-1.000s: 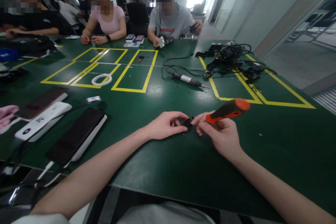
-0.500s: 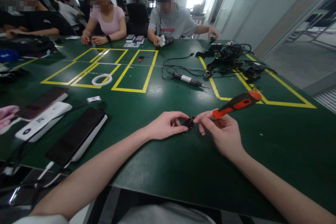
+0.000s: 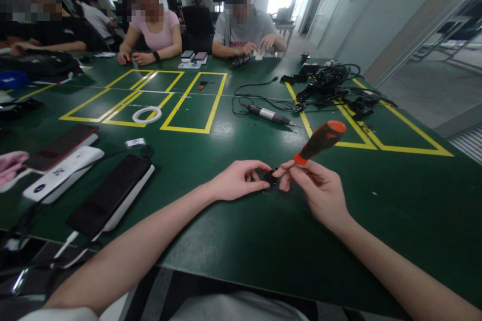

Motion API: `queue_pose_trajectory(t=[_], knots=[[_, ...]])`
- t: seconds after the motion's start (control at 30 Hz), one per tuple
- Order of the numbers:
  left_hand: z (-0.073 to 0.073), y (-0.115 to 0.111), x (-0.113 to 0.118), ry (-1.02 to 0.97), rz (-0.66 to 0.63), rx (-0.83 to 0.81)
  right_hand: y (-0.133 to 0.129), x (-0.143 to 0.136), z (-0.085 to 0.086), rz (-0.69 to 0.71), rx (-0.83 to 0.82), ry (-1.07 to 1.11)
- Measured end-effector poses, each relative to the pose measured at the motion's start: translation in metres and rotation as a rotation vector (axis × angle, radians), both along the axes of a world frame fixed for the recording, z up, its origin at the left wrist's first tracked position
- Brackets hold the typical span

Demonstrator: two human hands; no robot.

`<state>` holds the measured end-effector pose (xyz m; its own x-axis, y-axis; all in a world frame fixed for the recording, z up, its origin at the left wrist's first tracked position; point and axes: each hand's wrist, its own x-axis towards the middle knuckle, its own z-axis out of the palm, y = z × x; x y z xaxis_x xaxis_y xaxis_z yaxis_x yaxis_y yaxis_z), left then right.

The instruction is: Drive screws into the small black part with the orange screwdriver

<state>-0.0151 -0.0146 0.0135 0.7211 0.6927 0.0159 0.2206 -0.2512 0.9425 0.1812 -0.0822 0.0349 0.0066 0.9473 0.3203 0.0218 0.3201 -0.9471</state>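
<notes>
Between the thumb and fingers of my left hand is a small black part, held close to the green table top. Its exact kind is too small to make out. My right hand is closed on a screwdriver with a black and orange handle, tilted up to the right. Fingers of the right hand reach to the black part and hide most of the shaft and tip. A few tiny bits lie just below the part.
An electric screwdriver with its cord lies ahead, beside a heap of black cables. To the left are phones and a white power bank. A white tape ring lies within yellow tape outlines. Co-workers sit across the table.
The screwdriver handle has swung left and more upright, and my right fingers have moved closer to the black part. My left hand stays put. The co-worker opposite has brought both hands together.
</notes>
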Motion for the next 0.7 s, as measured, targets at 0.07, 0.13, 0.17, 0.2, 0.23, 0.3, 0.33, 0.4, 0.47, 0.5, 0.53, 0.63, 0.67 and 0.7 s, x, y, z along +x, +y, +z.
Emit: queue_pose_trajectory(t=[0.07, 0.13, 0.17, 0.2, 0.23, 0.3, 0.33, 0.4, 0.47, 0.5, 0.53, 0.63, 0.67, 0.7], knots=[[0.0002, 0.0, 0.0, 0.003, -0.004, -0.002, 0.0008, -0.0003, -0.0013, -0.019, 0.014, 0.003], [0.0, 0.0002, -0.0001, 0.012, 0.002, -0.001, 0.0015, 0.0, -0.0026, -0.045, 0.004, 0.018], [-0.0001, 0.0003, -0.0002, 0.017, 0.006, 0.001, 0.0018, 0.0003, -0.0029, -0.057, -0.008, 0.025], [-0.0001, 0.0005, -0.0003, 0.02, 0.009, 0.004, 0.002, 0.0008, -0.0029, -0.066, -0.02, 0.025], [-0.0002, 0.0006, -0.0005, 0.022, 0.009, 0.005, 0.0022, 0.0015, -0.0027, -0.074, -0.031, 0.016], [-0.0001, 0.0008, -0.0006, 0.021, 0.003, 0.002, 0.0024, 0.0031, -0.0015, -0.087, -0.036, -0.017], [0.0, 0.0009, -0.0007, 0.019, 0.001, -0.001, 0.0024, 0.0039, -0.0009, -0.091, -0.033, -0.033], [-0.0003, 0.0011, -0.0005, 0.013, -0.002, -0.005, 0.0025, 0.0049, 0.0003, -0.084, -0.022, -0.055], [-0.0011, 0.0015, -0.0003, 0.0, -0.002, -0.005, 0.0024, 0.0047, 0.0007, -0.058, -0.015, -0.053], [-0.0016, 0.0018, -0.0001, -0.007, -0.005, -0.004, 0.0023, 0.0042, 0.0005, -0.037, -0.014, -0.044], [-0.0021, 0.002, -0.0001, -0.014, -0.007, -0.002, 0.0022, 0.0035, 0.0002, -0.012, -0.012, -0.03], [-0.0028, 0.0022, 0.0, -0.017, -0.007, 0.002, 0.0015, 0.0013, -0.0019, 0.04, -0.007, 0.016], [-0.0026, 0.0021, 0.0, -0.013, -0.003, 0.001, 0.0013, 0.0009, -0.0027, 0.04, -0.006, 0.025], [-0.0022, 0.0019, 0.0, -0.007, 0.002, -0.001, 0.0012, 0.0008, -0.0033, 0.031, -0.008, 0.027]])
